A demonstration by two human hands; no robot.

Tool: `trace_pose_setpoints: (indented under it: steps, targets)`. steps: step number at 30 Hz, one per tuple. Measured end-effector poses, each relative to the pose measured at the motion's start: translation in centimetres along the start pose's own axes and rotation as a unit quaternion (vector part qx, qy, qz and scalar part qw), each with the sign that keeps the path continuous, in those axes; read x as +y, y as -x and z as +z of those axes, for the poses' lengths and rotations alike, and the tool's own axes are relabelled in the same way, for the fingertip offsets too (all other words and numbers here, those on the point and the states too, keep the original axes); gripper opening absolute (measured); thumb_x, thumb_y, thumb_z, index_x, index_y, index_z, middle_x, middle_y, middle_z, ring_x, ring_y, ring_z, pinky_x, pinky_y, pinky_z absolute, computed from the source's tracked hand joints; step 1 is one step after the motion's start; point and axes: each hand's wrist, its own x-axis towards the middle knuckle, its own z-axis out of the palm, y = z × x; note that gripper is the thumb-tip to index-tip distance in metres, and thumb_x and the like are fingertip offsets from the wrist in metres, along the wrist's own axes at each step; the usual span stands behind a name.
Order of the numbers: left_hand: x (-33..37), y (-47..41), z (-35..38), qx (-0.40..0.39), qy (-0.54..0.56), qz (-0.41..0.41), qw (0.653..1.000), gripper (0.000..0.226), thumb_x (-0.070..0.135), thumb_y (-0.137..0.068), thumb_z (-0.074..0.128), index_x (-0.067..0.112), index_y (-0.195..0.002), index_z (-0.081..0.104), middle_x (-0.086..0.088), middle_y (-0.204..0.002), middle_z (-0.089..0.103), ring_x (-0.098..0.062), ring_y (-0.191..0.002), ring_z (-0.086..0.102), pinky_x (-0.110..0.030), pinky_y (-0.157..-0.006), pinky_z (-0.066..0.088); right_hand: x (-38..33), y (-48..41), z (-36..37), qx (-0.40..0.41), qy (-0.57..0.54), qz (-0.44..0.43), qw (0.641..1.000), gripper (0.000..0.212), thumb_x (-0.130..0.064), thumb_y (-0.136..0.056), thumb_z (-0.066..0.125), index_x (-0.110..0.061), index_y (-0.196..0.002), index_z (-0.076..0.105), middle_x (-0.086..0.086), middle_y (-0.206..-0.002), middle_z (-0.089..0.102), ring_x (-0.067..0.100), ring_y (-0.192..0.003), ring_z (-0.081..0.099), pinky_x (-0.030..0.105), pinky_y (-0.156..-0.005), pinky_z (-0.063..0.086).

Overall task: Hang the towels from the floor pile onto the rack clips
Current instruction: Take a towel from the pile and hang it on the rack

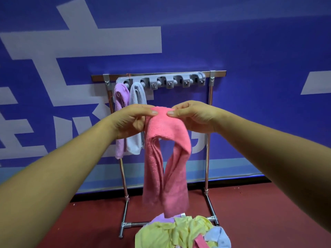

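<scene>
At chest height in front of a low metal rack, two bare forearms reach forward. The left hand and right hand each pinch the top fold of a pink towel between thumb and fingers, thumb tips close together.

Across the rack's top bar runs a grey plastic clip strip. Its two leftmost clips hold a purple towel and, just beside it, a light blue towel, both hanging bunched and narrow. More grey clips follow along the strip to their right, above the hands.

The pink towel hangs below the strip and in front of the rack, draped in two long soft legs whose lower ends reach just above the floor pile. That pile lies at the rack's foot, mostly crumpled yellow cloth, with light blue at its right edge, purple behind and a pink strip in front.

The towels look fluffy. The rack's poles are shiny, standing on a dark red floor against a blue wall with large pale shapes.
</scene>
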Motion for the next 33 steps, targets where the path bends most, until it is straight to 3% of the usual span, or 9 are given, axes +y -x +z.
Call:
trace_pose_setpoints:
  steps: [4,7,11,14,17,21,26,29,33]
  targets:
    - [0.6,-1.4,-1.7,0.000,-0.102,-0.028,0.994,0.066,0.027,-0.080,0.071,-0.017,-0.124,0.049,-0.015,-0.113,0.053,-0.028,-0.104,0.045,-0.042,-0.099,0.036,-1.1,-1.4,-2.5,0.015,0.034,-0.003,0.999,0.012,-0.011,-0.091,0.064,-0.008,-0.082,0.057,0.004,-0.074,0.056,0.013,-0.068,0.054,0.021,-0.070,0.048]
    - [1.0,-2.9,-3.2,0.004,-0.141,-0.039,0.989,0.048,0.023,-0.085,0.067,-0.011,-0.118,0.058,-0.015,-0.111,0.058,-0.026,-0.102,0.051,-0.041,-0.103,0.039,-1.4,-2.9,-4.6,0.038,0.095,0.011,0.995,0.020,-0.016,-0.089,0.068,-0.011,-0.078,0.053,0.003,-0.073,0.047,0.012,-0.066,0.048,0.022,-0.068,0.045]
    - [2.2,-6.0,-4.4,0.061,-0.136,0.000,0.989,0.016,0.008,-0.090,0.064,0.007,-0.107,0.066,0.000,-0.089,0.068,-0.010,-0.082,0.061,-0.023,-0.082,0.047,-2.1,-5.0,-7.0,0.086,0.124,0.011,0.989,0.021,-0.012,-0.091,0.069,-0.011,-0.075,0.056,0.006,-0.074,0.052,0.016,-0.069,0.051,0.027,-0.070,0.045]
    - [3.2,-8.6,-5.4,0.122,-0.187,0.032,0.974,0.018,0.004,-0.093,0.062,0.007,-0.110,0.064,0.011,-0.073,0.066,-0.002,-0.069,0.059,-0.018,-0.073,0.047,-3.0,-7.2,-8.4,0.133,0.150,-0.002,0.980,0.018,-0.009,-0.091,0.069,-0.008,-0.074,0.062,0.006,-0.074,0.059,0.017,-0.072,0.055,0.029,-0.074,0.046]
    - [4.2,-11.0,-7.2,0.155,-0.240,0.049,0.957,0.018,0.007,-0.092,0.064,0.011,-0.110,0.064,0.007,-0.076,0.060,-0.003,-0.070,0.054,-0.016,-0.069,0.044,-4.1,-9.6,-9.9,0.186,0.212,-0.016,0.959,0.012,-0.016,-0.088,0.075,-0.008,-0.082,0.069,0.004,-0.082,0.061,0.014,-0.082,0.055,0.026,-0.078,0.042]
    - [5.1,-13.8,-10.5,0.154,-0.333,0.027,0.930,0.016,0.010,-0.091,0.067,0.016,-0.105,0.062,0.001,-0.085,0.063,-0.012,-0.080,0.053,-0.029,-0.077,0.039,-5.2,-13.0,-11.4,0.218,0.292,-0.001,0.931,0.017,-0.026,-0.085,0.079,-0.011,-0.083,0.072,-0.009,-0.065,0.057,0.006,-0.062,0.047,0.020,-0.061,0.034]
    - [5.2,-17.0,-13.2,0.163,-0.469,-0.018,0.868,0.018,0.013,-0.092,0.065,0.020,-0.107,0.057,0.004,-0.081,0.061,-0.006,-0.051,0.044,-0.023,-0.049,0.034,-5.6,-17.6,-12.2,0.226,0.394,0.029,0.890,0.029,-0.028,-0.083,0.081,-0.014,-0.071,0.059,0.001,-0.058,0.040,0.016,-0.051,0.033,0.023,-0.046,0.029]
    - [4.7,-18.5,-14.9,0.176,-0.516,-0.032,0.838,0.021,0.016,-0.092,0.065,0.018,-0.111,0.057,0.003,-0.086,0.060,-0.005,-0.052,0.043,-0.024,-0.049,0.033,-5.7,-19.8,-12.5,0.222,0.439,0.047,0.869,0.022,-0.024,-0.084,0.081,-0.006,-0.087,0.069,0.006,-0.060,0.050,0.012,-0.039,0.038,0.015,-0.037,0.031]
    - [3.8,-20.3,-16.6,0.229,-0.536,-0.037,0.812,0.024,0.020,-0.089,0.068,0.017,-0.111,0.058,-0.004,-0.102,0.064,-0.009,-0.060,0.046,-0.027,-0.053,0.036,-5.3,-23.1,-13.0,0.251,0.446,0.049,0.858,0.027,-0.018,-0.085,0.078,0.005,-0.097,0.071,0.009,-0.059,0.053,0.020,-0.047,0.046,0.021,-0.043,0.038]
